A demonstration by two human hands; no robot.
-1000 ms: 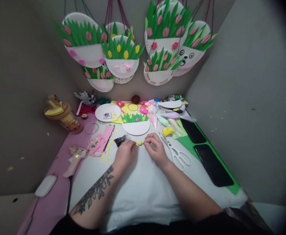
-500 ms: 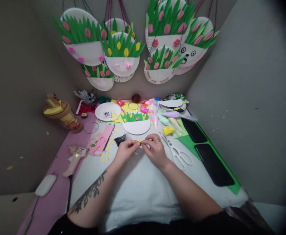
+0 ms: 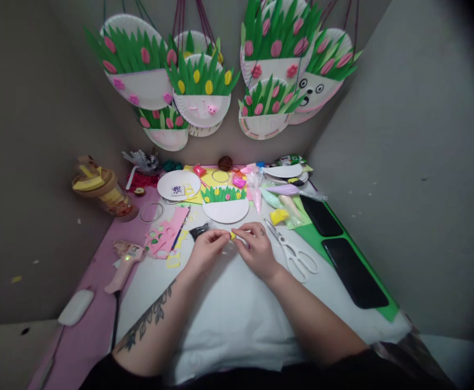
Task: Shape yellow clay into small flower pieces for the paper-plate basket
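Observation:
A small yellow piece [image 3: 233, 235] shows between my fingertips; it is too small to tell whether it is paper or clay. My left hand [image 3: 210, 246] pinches it from the left, thumb against forefinger. From the other side my right hand [image 3: 255, 248] closes thumb and fingers on it. Just beyond the hands lies a white paper-plate basket [image 3: 226, 211] with green paper grass and small yellow and pink flowers. A black packet [image 3: 199, 232] sits by my left hand. White-handled scissors [image 3: 296, 254] rest to the right of my right hand.
On the left are a pink glue gun [image 3: 125, 265], pink paper scraps [image 3: 174, 230] and a lidded cup [image 3: 106, 189]. Two black phones [image 3: 354, 273] lie on green paper at right. Bags of coloured clay [image 3: 279, 216] lie behind the scissors. Finished plate baskets [image 3: 139, 89] hang on the wall.
My fingertips have shifted slightly around the yellow piece, and more of it shows now. The things on the table have stayed in place.

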